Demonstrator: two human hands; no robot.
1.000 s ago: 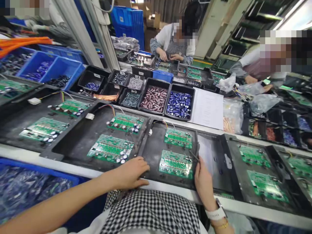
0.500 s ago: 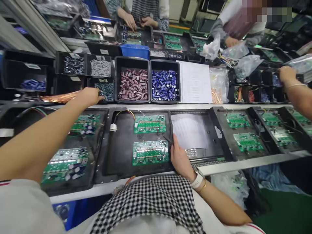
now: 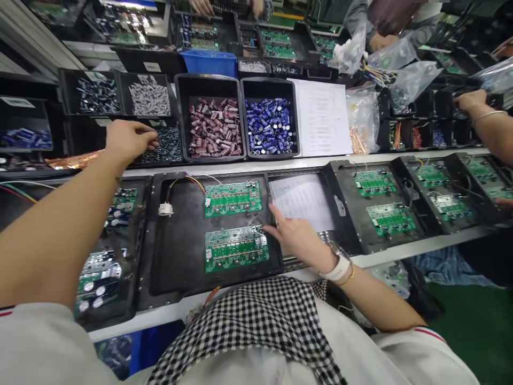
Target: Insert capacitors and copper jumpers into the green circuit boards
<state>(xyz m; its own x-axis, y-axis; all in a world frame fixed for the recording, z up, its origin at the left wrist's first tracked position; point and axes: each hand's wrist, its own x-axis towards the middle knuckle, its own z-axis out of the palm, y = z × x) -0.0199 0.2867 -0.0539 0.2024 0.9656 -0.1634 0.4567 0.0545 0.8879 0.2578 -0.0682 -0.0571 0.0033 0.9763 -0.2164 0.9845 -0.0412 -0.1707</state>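
My left hand (image 3: 127, 141) hovers over the bin of small dark components (image 3: 168, 144), its fingertips drawn together. Whatever lies between them is too small to make out. At the right rim of the black tray (image 3: 176, 256), my right hand (image 3: 298, 238) has thumb and forefinger apart, holding nothing. Inside that tray lie an upper green circuit board (image 3: 232, 198) and a lower green circuit board (image 3: 236, 248). A white connector (image 3: 165, 208) on coloured wires rests at the tray's left.
Bins of brown capacitors (image 3: 214, 128) and blue capacitors (image 3: 268, 123) stand behind the tray, beside a printed sheet (image 3: 320, 117). Another tray at left holds boards with capacitors (image 3: 98, 289). A co-worker's hand (image 3: 473, 100) reaches into bins at right.
My left hand has lifted up and back from the dark-component bin. The right hand has shifted from holding the tray's side to its rim, thumb now spread over the tray. The view has shifted.
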